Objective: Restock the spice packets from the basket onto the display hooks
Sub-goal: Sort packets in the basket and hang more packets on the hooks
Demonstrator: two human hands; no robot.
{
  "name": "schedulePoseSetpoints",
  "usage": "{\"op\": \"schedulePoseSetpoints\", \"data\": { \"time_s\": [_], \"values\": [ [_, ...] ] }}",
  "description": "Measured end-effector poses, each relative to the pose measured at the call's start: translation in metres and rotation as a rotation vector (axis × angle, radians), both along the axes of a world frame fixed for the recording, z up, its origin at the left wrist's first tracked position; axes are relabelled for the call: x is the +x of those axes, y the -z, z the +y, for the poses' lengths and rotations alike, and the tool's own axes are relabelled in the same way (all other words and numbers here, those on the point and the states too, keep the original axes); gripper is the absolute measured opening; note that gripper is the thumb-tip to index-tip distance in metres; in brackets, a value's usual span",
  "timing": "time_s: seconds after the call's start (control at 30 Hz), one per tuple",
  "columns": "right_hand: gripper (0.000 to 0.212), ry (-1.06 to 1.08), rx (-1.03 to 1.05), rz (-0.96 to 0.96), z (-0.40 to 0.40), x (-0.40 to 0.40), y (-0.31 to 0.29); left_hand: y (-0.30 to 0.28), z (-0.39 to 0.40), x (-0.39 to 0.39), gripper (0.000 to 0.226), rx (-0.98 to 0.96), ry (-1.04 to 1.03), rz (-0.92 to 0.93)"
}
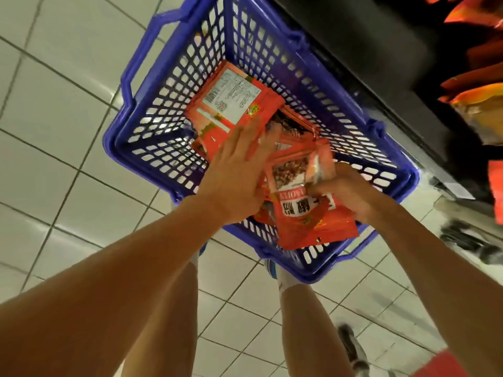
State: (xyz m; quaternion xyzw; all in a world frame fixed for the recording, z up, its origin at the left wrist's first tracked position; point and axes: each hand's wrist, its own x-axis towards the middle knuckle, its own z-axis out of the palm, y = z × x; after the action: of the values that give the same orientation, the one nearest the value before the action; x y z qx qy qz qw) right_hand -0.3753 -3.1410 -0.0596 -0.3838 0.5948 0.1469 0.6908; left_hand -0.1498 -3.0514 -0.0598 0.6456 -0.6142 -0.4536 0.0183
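Over tiled floor (68, 110), basket (130, 131): left hand (234, 175) flat on packets (231, 104), right hand (351, 194) pinching one packet (304, 202).

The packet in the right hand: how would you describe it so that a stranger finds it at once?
Look at the blue basket on the tiled floor. At its near right corner, the right hand pinches a red packet with its fingers. Unlike the packet lying back-side up with a white label, this one shows its front: a clear window of reddish spice and large characters.
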Motion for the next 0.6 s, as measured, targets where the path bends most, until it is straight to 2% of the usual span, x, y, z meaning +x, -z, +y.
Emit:
{"op": "schedulePoseSetpoints", "data": {
  "time_s": [0.1, 0.17, 0.23, 0.33, 0.37, 0.43, 0.53, 0.57, 0.6],
  "values": [
    [0.034, -0.427, -0.071, 0.054, -0.016, 0.026, -0.01, -0.011, -0.01, 0.0, 0.123, -0.147, 0.211, -0.015],
    [0.025, -0.613, -0.108, 0.01, -0.019, 0.047, -0.018, -0.019, -0.015, -0.003, 0.116, -0.165, 0.269, 0.003],
    [0.022, -0.745, -0.151, -0.036, -0.017, 0.064, -0.021, -0.026, -0.019, -0.002, 0.099, -0.13, 0.209, 0.071],
    [0.015, -0.863, -0.153, -0.06, -0.01, 0.074, -0.019, -0.027, -0.024, 0.009, 0.053, -0.028, 0.128, 0.093],
    [0.012, -0.809, -0.137, -0.075, -0.011, 0.072, -0.016, -0.025, -0.024, 0.016, 0.041, 0.01, 0.113, 0.066],
    [0.016, -0.483, -0.116, -0.078, -0.015, 0.063, -0.008, -0.019, -0.019, 0.032, 0.024, 0.058, -0.02, 0.006],
    [0.01, 0.212, -0.231, 0.071, -0.022, 0.04, 0.014, -0.003, -0.016, 0.058, 0.015, 0.099, -0.335, -0.117],
    [0.012, 0.363, -0.233, 0.138, -0.021, 0.033, 0.023, 0.003, -0.016, 0.064, 0.015, 0.125, -0.391, -0.157],
    [0.014, 0.426, -0.213, 0.2, -0.018, 0.028, 0.033, 0.008, -0.017, 0.07, 0.017, 0.155, -0.434, -0.173]
  ]
}}
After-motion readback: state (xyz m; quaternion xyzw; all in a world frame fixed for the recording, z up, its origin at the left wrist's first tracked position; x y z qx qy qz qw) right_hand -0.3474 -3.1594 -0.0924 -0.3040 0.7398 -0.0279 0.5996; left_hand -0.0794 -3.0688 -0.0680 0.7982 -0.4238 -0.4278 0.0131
